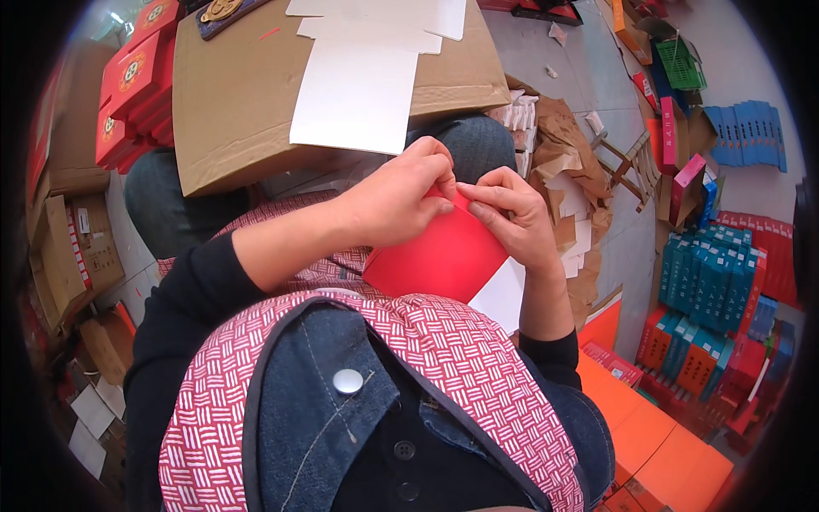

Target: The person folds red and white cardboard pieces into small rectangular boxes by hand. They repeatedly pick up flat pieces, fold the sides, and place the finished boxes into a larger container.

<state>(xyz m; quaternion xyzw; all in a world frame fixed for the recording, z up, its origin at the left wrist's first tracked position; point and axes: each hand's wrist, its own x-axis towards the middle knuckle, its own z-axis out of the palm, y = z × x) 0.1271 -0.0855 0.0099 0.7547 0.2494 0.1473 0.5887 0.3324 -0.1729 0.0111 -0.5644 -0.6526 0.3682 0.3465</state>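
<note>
A smooth red card piece (439,260) lies over my lap, tilted, and I cannot tell if it is a flat sheet or a folded box. My left hand (401,192) pinches its upper edge between thumb and bent fingers. Close beside it, my right hand (516,213) grips the same edge at the corner, thumb and fingertips nearly meeting those of the left. From under the red card's lower right side a white piece (505,297) sticks out, next to my right wrist. My left forearm hides nothing of the card's middle.
White card sheets (354,94) lie overlapping on a brown cardboard box (235,102) before my knees. Red boxes (136,81) are stacked at the far left. Crumpled brown paper (563,141) lies right of my knee. Orange boxes (657,452) and teal boxes (708,277) stand at the right.
</note>
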